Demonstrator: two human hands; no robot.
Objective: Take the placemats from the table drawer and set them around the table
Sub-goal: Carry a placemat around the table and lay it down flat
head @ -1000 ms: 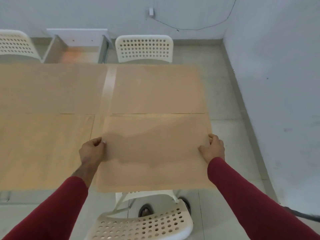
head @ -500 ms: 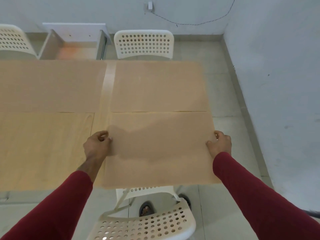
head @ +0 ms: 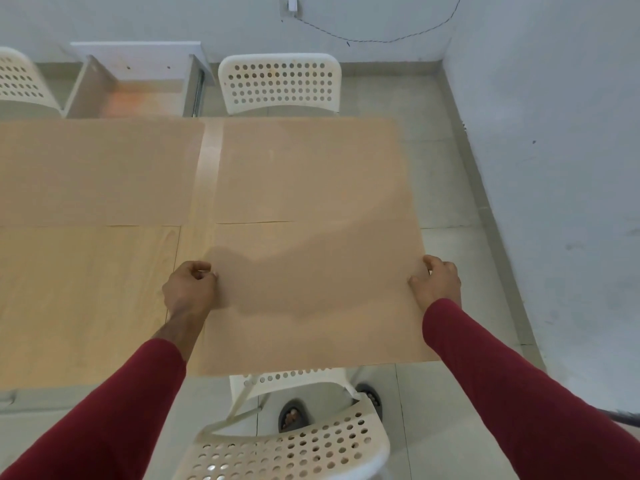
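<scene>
Both hands grip one mat (head: pixel 311 289) by its side edges — left hand (head: pixel 188 287) pinching the left edge, right hand (head: pixel 437 284) curled round the right. It lies at the table's (head: pixel 86 289) near right corner, its near edge hanging slightly past the table's rim above a chair (head: pixel 294 445). It looks thin, light and bendable, so holding opposite edges should keep it flat. Other mats cover the table's far side; bare wood remains left of this mat.
</scene>
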